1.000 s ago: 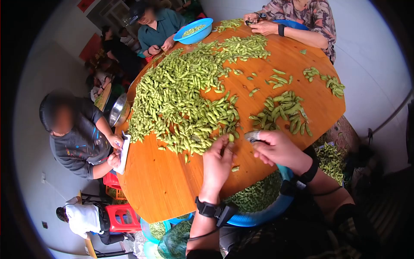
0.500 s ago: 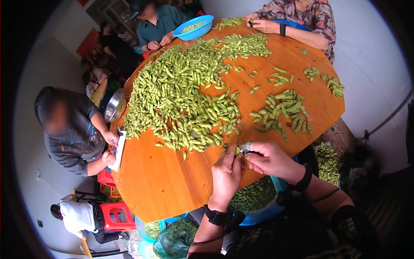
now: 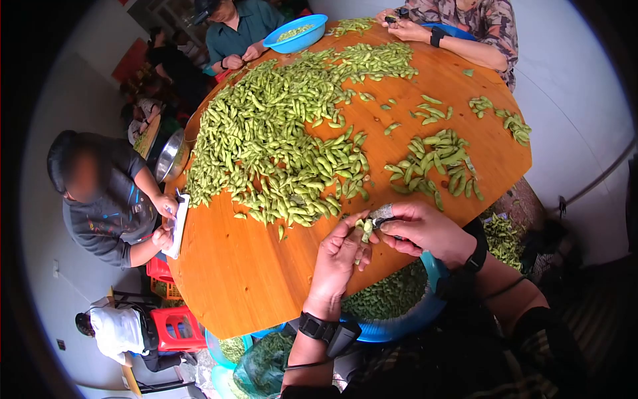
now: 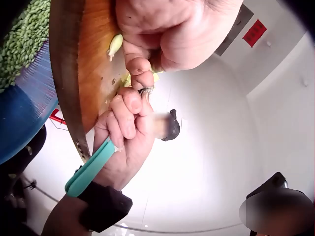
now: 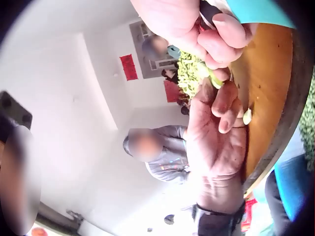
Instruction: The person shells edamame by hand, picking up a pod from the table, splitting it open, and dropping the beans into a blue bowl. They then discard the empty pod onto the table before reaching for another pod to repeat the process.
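In the head view my left hand [image 3: 339,256] pinches an opened edamame pod [image 3: 363,229], pale green, between thumb and fingers. My right hand [image 3: 428,233] meets it from the right, fingers curled round a tool with a long teal handle [image 4: 91,169]; its working end is hidden among the fingertips. Silvery wrapping [image 3: 383,213] covers a fingertip of the right hand, right at the pod. In the right wrist view the pod [image 5: 216,81] shows between both hands' fingertips. Below the hands, a blue tub [image 3: 405,318] holds shelled green beans.
A big heap of edamame pods [image 3: 266,126] covers much of the wooden table [image 3: 232,279], with a smaller pile [image 3: 438,159] to the right. A blue basin [image 3: 296,41] stands at the far edge. Two people sit opposite; another person at left writes on a pad [image 3: 178,226].
The left hand moved right and the two hands came together at the pod. The pod now shows pale and opened. The teal handle end has come into sight over the tub.
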Demonstrator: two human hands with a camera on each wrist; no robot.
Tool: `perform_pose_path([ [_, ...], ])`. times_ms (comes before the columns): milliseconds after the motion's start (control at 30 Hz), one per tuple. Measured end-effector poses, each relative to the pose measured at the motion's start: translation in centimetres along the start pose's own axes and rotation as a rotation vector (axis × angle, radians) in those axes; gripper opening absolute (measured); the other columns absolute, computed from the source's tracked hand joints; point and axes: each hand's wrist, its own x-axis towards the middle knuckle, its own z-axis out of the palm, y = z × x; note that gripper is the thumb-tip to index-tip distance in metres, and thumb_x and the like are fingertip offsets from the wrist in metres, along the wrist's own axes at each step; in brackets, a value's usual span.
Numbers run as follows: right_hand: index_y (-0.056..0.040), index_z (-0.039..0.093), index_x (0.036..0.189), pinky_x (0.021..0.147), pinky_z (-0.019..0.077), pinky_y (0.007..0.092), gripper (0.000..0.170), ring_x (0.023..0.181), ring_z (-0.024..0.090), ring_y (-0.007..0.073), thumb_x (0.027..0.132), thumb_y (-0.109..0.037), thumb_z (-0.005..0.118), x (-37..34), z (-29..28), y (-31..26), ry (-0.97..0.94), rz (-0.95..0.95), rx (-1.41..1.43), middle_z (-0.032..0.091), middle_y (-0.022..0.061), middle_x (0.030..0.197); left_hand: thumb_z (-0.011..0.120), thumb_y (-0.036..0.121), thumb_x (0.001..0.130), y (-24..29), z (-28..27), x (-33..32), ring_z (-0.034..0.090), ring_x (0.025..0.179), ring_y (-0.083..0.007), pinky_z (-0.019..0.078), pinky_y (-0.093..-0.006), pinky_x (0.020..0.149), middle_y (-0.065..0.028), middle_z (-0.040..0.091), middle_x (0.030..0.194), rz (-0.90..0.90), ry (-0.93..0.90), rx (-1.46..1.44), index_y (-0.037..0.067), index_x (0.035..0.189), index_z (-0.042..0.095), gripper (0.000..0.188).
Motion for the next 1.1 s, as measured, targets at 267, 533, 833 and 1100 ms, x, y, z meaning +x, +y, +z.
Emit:
perform_pose_path([
  [267, 0.0023, 0.061, 0.101, 0.054, 0.043, 0.0248, 0.013, 0.059, 0.051, 0.0067, 0.091, -0.003, 0.054, 0.3, 1.9, 2.1, 0.186, -0.367, -0.405, 0.059, 0.0039, 0.068, 0.043, 0.011, 0.099, 0.0, 0.0, 0.0, 0.053, 0.063, -0.0105, 0.0445, -0.0214, 0.053, -0.0064, 0.059, 0.089, -0.103, -0.007, -0.119, -0.001, 0.127, 0.042, 0.03],
  [533, 0.0038, 0.061, 0.101, 0.05, 0.0407, 0.0252, 0.014, 0.055, 0.048, 0.0056, 0.091, -0.003, 0.054, 0.6, 2.4, 1.6, 0.221, -0.402, -0.44, 0.059, 0.0038, 0.067, 0.049, 0.017, 0.1, 0.1, 0.3, -0.2, 0.047, 0.061, -0.0059, 0.0422, -0.0203, 0.052, -0.0014, 0.056, 0.084, -0.036, -0.014, -0.1, 0.002, 0.124, 0.047, 0.029],
  [833, -0.0019, 0.061, 0.108, 0.044, 0.0374, 0.0192, 0.017, 0.052, 0.048, 0.0029, 0.096, -0.009, 0.052, -0.1, 2.3, 0.6, 0.246, -0.121, -0.069, 0.057, -0.0004, 0.071, 0.043, 0.016, 0.103, -0.3, 1.1, -0.6, 0.039, 0.057, -0.0025, 0.0361, -0.0167, 0.05, 0.0029, 0.05, 0.076, 0.032, 0.077, 0.13, 0.003, 0.129, 0.05, 0.03],
  [1100, -0.0025, 0.059, 0.093, 0.039, 0.0305, 0.0205, 0.012, 0.042, 0.041, 0.004, 0.096, -0.009, 0.05, -0.1, -5.3, 1.1, 0.531, -0.167, -0.049, 0.055, 0.0001, 0.067, 0.051, -0.003, 0.092, -0.2, 1.8, -7.0, 0.061, 0.077, -0.0175, 0.0492, -0.0288, 0.069, -0.0063, 0.063, 0.092, 0.321, -0.029, 0.845, 0.002, 0.108, 0.064, 0.022],
])
